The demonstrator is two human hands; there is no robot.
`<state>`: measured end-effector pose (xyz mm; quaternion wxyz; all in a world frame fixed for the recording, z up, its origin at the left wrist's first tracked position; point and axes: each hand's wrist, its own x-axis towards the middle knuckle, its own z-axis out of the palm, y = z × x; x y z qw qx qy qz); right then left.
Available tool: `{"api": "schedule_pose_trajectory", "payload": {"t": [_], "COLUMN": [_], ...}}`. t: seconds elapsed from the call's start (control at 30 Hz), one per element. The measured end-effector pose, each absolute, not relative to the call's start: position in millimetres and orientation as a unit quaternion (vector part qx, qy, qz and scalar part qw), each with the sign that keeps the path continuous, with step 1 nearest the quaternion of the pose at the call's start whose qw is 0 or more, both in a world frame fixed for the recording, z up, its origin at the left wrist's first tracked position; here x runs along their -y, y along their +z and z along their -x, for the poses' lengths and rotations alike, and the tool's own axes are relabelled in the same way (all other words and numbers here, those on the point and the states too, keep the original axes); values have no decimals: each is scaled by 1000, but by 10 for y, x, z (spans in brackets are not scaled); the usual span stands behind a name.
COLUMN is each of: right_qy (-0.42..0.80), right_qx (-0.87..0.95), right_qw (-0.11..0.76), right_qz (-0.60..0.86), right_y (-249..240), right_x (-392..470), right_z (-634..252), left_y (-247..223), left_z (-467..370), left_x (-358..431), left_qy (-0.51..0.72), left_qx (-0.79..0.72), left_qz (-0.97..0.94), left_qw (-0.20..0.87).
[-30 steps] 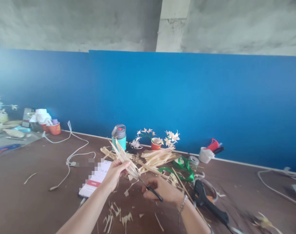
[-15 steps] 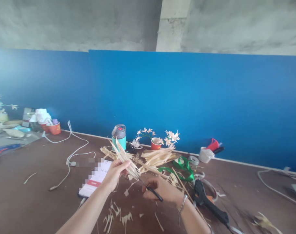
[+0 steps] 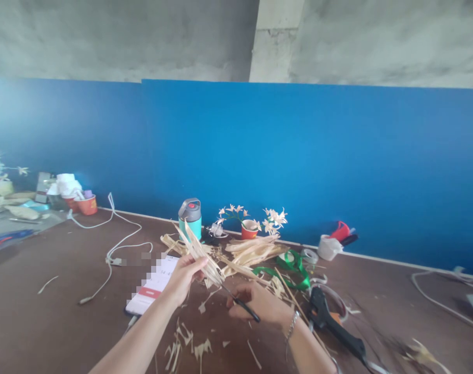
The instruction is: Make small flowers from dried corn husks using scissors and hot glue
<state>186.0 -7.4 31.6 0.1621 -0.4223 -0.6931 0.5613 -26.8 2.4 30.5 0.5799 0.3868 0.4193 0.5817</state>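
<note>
While the left hand [image 3: 185, 276] pinched one strip bundle [image 3: 196, 248], the right hand [image 3: 262, 304] gripped one pair of scissors [image 3: 247, 309], one glue gun [image 3: 337, 329] to its right.

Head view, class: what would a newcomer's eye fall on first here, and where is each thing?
Probably the broad blue partition, spanning the picture behind the brown table. Next, low in the middle, the left hand grips pale strips, and the right hand holds a dark-handled tool pointing towards them. Beyond the hands, pale flowers show on both sides of a red cup.
</note>
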Motion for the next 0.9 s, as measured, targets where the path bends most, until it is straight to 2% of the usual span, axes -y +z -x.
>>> {"api": "schedule_pose_trajectory", "payload": {"t": [0.33,0.9], "right_qy": [515,512], "right_qx": [719,707], "right_qw": [176,173], "right_qz": [432,456], "right_y": [355,425], "right_x": [98,120], "right_z": [-1848,-1810], "left_y": [306,328], "left_z": [264,246], "left_x": [-21,-14], "left_qy": [581,589], "left_qx": [-421,-434], "left_qz": [-387,-384], "left_qw": [579,562]}}
